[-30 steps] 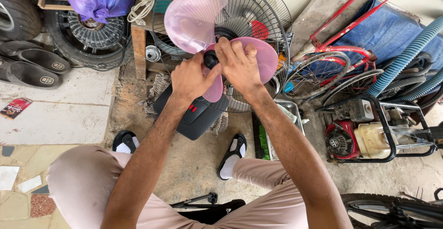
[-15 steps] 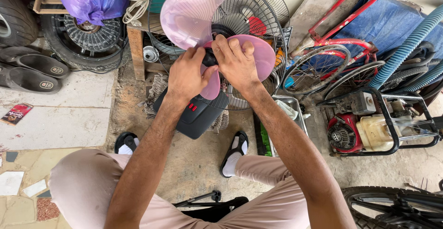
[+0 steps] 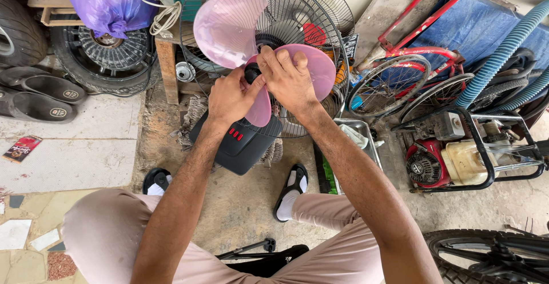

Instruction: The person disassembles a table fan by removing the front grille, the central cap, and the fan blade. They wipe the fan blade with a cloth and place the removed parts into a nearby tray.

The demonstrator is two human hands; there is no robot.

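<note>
**Both hands on the fan hub**

I'm sitting low, knees apart, with the fan in front of me on the dirt floor. My left hand is pinched around the small black cap at the centre of the pink blade, thumb and fingers closed on it. My right hand lies flat over the blade's right lobe, fingers pressing down to hold it steady. Behind the blade sits the wire guard; below it, the fan's dark base with red buttons.

Risks, as I judge them: the blade is thin plastic, so too much pressure from my right hand could crack it. If my left fingers slip off the cap, my knuckles could hit the wire. A loose cap could drop and roll towards the metal tray or the generator, easy to lose there.
</note>
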